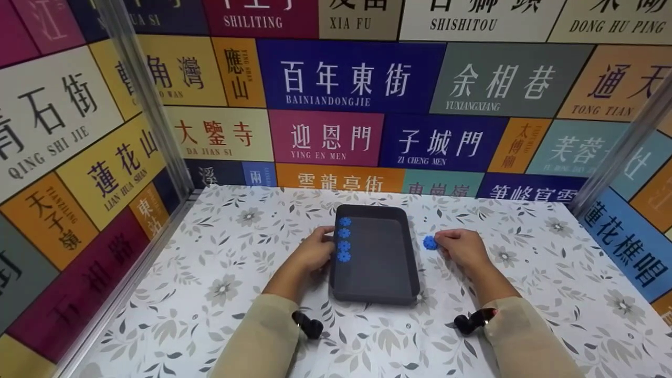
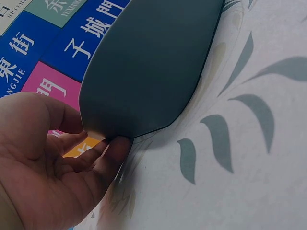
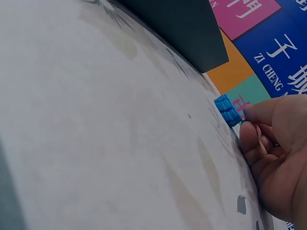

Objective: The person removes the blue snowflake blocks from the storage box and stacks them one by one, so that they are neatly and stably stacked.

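A dark grey rectangular tray (image 1: 375, 294) lies on the table, its long sides running away from me. Several small blue flower-shaped pieces (image 1: 344, 245) form a column along its left inner side. My left hand (image 1: 315, 249) grips the tray's left wall; in the left wrist view the thumb is at the upper rim and other fingertips reach the lower edge. To the right of the tray, my right hand (image 1: 464, 247) pinches another blue flower-shaped piece (image 1: 430, 242) between thumb and fingertips. The right wrist view shows the ridged edge of that blue piece (image 3: 227, 110) close over the tabletop.
A white cloth with leaf and flower print covers the table (image 1: 223, 294). Colourful sign-printed walls (image 1: 357, 73) stand behind and on both sides, with metal posts (image 1: 152, 100) at the corners. Black wrist cameras (image 1: 310, 325) sit on both sleeves.
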A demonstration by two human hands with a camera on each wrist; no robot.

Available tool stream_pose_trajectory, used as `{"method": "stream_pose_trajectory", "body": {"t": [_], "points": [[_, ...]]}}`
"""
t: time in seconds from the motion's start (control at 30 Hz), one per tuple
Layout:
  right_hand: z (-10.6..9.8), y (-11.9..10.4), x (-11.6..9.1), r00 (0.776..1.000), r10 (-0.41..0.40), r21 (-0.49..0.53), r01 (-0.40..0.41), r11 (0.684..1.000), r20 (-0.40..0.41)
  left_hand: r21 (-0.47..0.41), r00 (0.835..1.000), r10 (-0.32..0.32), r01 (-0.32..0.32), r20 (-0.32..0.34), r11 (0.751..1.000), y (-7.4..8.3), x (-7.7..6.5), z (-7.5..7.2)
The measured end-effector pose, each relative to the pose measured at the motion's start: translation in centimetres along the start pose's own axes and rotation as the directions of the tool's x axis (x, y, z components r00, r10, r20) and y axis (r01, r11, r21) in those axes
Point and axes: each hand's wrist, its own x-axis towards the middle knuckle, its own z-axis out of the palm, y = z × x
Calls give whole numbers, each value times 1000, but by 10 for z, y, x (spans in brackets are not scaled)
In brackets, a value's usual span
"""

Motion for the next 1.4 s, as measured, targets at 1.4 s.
{"method": "stream_pose_trajectory", "body": {"t": [1.4], "points": [[55,-88,-52,962,-253,277,215,936,106,-38,1000,-10,10,1,999,-1,-1,-1]]}}
